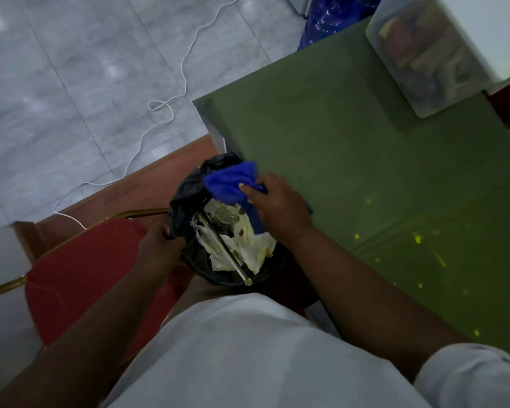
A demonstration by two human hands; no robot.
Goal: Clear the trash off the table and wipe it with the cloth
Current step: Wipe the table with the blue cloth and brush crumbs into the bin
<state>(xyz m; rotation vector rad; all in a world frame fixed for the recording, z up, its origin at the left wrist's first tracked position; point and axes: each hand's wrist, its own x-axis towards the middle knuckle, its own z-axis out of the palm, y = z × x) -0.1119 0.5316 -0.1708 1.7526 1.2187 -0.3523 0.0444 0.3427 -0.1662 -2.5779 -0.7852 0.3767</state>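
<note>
My right hand (277, 206) grips a blue cloth (230, 184) at the left edge of the green table (351, 136), right above a bin lined with a black bag (186, 189). My left hand (159, 241) holds the bag's rim on the bin's left side. Inside the bin lie crumpled white paper (253, 251), a clear round container (226, 216) and a long thin stick. Yellow specks (417, 238) dot the tabletop to the right of my right forearm.
A red chair (80, 266) with a gold frame stands left of the bin. A translucent plastic box (424, 54) with things inside sits at the table's far right. A white cable (165, 104) trails over the grey tiled floor. A blue bag (330, 16) lies behind the table.
</note>
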